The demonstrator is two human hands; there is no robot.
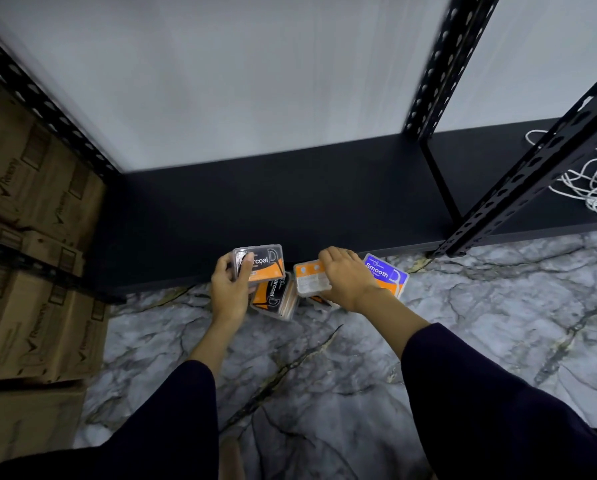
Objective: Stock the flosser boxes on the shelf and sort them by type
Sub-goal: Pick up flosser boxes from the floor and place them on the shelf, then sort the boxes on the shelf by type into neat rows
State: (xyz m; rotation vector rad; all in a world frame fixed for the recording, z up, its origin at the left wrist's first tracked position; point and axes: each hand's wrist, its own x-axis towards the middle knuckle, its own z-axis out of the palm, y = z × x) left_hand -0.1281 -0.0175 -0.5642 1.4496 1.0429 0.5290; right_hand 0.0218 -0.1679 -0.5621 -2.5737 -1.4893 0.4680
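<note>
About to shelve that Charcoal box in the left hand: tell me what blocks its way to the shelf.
Nothing visible. The left hand holds the Charcoal box at the black shelf's front edge; the board behind it is bare.
</note>
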